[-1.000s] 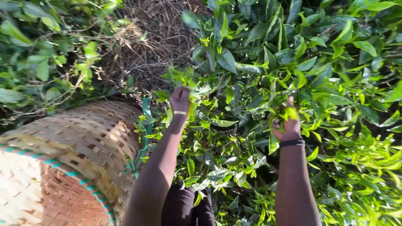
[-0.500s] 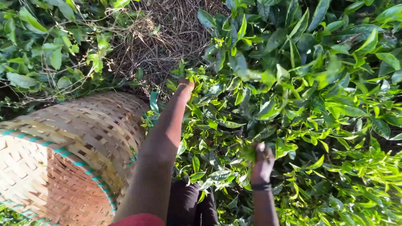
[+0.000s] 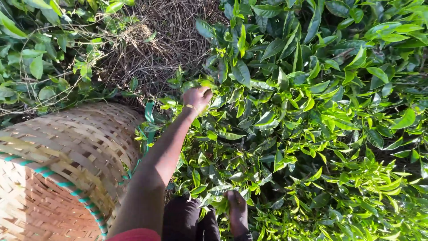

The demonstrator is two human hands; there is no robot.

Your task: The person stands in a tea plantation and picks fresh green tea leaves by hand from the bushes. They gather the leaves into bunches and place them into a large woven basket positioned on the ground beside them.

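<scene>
Head view: young shoots [image 3: 209, 85] are being pinched by the left hand [image 3: 196, 97]; only tender tips should be nipped cleanly. The right hand [image 3: 235, 206] is being closed around picked leaves [image 3: 218, 189] beside the woven basket [image 3: 67, 151].

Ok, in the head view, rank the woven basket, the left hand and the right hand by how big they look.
1. woven basket, largest, though nearest the camera.
2. left hand and right hand: about alike, right partly hidden by leaves.
</scene>
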